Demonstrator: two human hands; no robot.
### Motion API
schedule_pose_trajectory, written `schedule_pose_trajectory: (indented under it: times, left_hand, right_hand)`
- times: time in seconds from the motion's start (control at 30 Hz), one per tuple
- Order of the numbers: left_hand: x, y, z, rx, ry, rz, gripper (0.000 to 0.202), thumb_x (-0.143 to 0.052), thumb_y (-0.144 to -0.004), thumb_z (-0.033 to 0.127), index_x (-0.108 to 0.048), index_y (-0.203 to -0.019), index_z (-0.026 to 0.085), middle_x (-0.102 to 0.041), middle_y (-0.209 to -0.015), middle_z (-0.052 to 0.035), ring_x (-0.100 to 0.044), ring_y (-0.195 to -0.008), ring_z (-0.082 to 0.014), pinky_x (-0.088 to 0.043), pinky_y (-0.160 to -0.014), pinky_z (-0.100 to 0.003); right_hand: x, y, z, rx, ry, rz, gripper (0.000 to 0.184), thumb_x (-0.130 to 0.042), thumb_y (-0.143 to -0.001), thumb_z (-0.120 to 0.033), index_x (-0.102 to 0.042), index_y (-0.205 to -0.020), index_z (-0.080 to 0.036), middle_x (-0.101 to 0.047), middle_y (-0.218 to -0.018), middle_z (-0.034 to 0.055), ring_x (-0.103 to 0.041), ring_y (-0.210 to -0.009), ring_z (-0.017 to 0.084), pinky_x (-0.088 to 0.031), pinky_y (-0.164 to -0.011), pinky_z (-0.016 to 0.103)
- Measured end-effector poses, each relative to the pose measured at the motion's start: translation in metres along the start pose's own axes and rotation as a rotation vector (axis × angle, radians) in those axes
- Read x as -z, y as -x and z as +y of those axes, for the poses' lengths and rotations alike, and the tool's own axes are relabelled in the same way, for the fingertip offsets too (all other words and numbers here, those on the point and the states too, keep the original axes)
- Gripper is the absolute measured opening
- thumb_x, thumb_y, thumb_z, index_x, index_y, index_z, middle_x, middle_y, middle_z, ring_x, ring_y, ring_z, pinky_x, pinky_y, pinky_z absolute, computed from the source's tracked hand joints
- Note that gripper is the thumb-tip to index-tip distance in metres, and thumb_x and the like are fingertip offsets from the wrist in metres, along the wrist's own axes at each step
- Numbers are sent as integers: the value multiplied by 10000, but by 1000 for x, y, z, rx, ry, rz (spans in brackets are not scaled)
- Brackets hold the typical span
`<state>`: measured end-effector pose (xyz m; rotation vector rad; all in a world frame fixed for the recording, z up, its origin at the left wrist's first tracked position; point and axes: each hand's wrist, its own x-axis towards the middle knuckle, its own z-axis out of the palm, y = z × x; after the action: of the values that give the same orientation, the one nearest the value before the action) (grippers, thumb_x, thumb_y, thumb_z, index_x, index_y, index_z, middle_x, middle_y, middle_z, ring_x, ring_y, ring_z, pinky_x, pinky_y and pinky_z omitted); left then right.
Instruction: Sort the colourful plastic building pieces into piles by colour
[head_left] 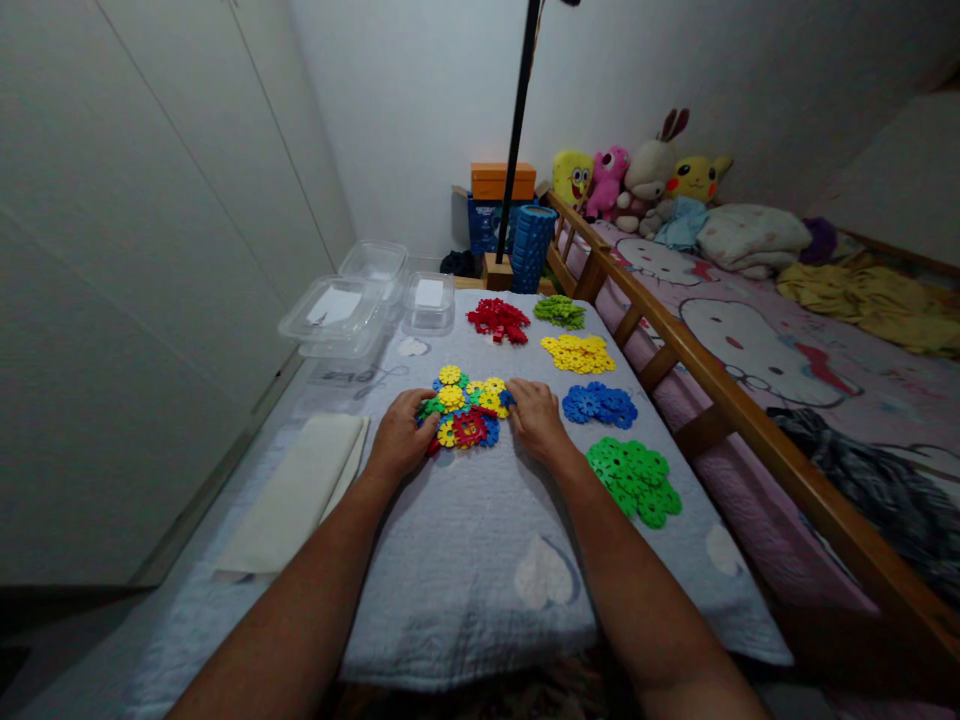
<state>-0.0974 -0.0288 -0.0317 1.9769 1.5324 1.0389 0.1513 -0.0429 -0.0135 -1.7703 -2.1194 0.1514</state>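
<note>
Between my hands lies a mixed pile of flat plastic flower-shaped building discs (452, 398) in yellow, blue, green and red. My left hand (401, 432) rests against the pile's left side, thumb and fingers apart, touching green and blue discs. On the opposite side my right hand (535, 414) curves over the edge, its fingertips at a dark blue disc (507, 398). The fingers of both hands look spread around the pile rather than closed, though the undersides are hidden. A red square-looking piece (469, 429) lies at the front of the pile.
Sorted heaps stand behind and to the right: red (498, 320), light green (559, 312), yellow (578, 354), blue (599, 404) and green (634, 480). Clear plastic boxes (337, 318) and a folded cream cloth (300, 490) sit left. A wooden bed rail (675, 350) borders the right.
</note>
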Motion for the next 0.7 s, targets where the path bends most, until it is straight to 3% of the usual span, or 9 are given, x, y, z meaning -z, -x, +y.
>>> schedule_pose_trajectory:
  times: [0.17,0.4,0.57,0.7]
  left_hand:
    - [3,0,-1,0,-29,26,285,-582,-854,311,-673,-1101,201,-696,-1178,-103,-647,-1152,-267,-504,-1062,-431]
    - [4,0,0,3,-51,18,305,-575,-855,337,-675,-1103,189,-695,-1178,-111,-644,-1156,-273,-502,-1063,-429]
    - [4,0,-1,13,-72,3,306,-574,-847,350,-675,-1093,197,-695,-1178,-109,-644,-1155,-278,-504,-1058,-433]
    - [4,-1,-3,21,-74,3,302,-579,-839,356,-674,-1081,203,-699,-1176,-106,-640,-1148,-279,-502,-1059,-439]
  right_hand:
    - [-11,-4,3,-53,42,-75,486,-407,-999,-139,-557,-1454,-223,-595,-1478,97,-482,-1272,278,-369,-1045,408]
    - [-8,-5,9,-89,57,-11,357,-599,-942,-217,-664,-1293,-222,-673,-1269,120,-532,-1173,282,-390,-997,392]
    - [5,-5,20,-109,-6,31,231,-565,-924,-150,-722,-1078,-218,-725,-1103,90,-586,-1068,245,-402,-947,359]
    - [27,-4,45,-196,-73,147,215,-547,-902,-155,-732,-998,-210,-748,-1059,78,-626,-1016,226,-424,-927,344]
